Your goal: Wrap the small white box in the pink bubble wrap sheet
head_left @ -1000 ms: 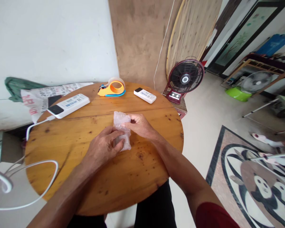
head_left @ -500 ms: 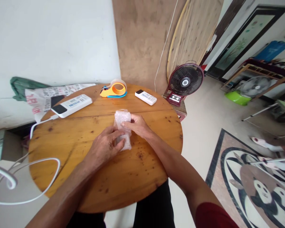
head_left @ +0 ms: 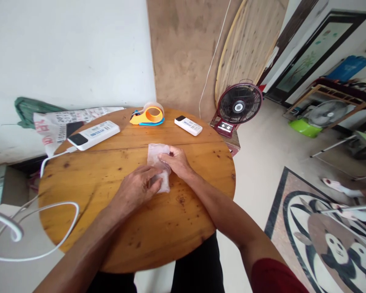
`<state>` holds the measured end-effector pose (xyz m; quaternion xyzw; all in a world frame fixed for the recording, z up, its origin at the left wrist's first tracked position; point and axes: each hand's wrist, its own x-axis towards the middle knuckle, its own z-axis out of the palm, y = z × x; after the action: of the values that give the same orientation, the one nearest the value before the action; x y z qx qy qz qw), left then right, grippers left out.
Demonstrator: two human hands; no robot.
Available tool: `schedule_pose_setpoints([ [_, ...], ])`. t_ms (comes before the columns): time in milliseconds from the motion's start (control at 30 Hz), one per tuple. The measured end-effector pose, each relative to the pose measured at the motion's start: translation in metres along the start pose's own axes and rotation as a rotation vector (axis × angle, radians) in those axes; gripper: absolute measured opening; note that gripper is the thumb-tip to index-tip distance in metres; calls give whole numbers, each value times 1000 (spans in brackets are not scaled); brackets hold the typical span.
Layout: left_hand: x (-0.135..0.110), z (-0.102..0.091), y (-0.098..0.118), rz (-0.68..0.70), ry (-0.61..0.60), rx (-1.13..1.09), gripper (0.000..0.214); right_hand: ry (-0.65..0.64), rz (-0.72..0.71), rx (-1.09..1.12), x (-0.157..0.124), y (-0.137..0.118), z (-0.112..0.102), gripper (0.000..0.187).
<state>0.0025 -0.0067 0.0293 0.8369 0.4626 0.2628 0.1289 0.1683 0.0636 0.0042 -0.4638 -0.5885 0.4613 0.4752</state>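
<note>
Head view: large white device, cable plugged in, at left of table. Left hand half-curled over near end of bubble wrap; whether gripping, cannot tell. Tape dispenser farther back. Bubble wrap lying mid-table. Right hand pinching its right edge. Small white device behind. Fan beyond table.

Whitish wrap, orange dispenser, brown table

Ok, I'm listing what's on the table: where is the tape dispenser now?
In the head view, the tape dispenser sits near the far edge of the table, left of the smaller white gadget.
</note>
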Motion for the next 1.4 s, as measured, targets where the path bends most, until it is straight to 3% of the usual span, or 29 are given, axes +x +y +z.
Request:
schedule_pose_setpoints([
  [100, 1, 1, -1, -33, -10, -24, 33, -80, 48, 95, -5, -10, -3, 22],
  [300, -2, 3, -1, -94, 34, 12, 30, -135, -42, 71, -14, -27, -9, 19],
  [467, 0, 0, 4, -292, 18, 86, 29, -181, -47, 67, -17, -34, -10, 19],
  [633, 2, -1, 2, -470, 50, 10, 57, -292, -25, -19, -25, -45, -16, 15],
  [700, 2, -2, 0, -464, 32, -53, 62, -330, -27, -41, -29, -50, -18, 13],
  [1000, 3, 3, -9, -446, -78, -616, 46, -392, -46, -136, -36, -61, -15, 13],
  [1100, 4, 5, -9, -405, -38, -631, 39, -364, -84, -250, -46, -62, -12, 12],
  [1267, 3, 11, -12, -295, -15, -634, 22, -213, -211, -317, -69, -47, -9, 14],
  [1400, 2, 14, -15, -207, 32, -451, 14, -152, -316, -299, -77, -30, -9, 25],
])
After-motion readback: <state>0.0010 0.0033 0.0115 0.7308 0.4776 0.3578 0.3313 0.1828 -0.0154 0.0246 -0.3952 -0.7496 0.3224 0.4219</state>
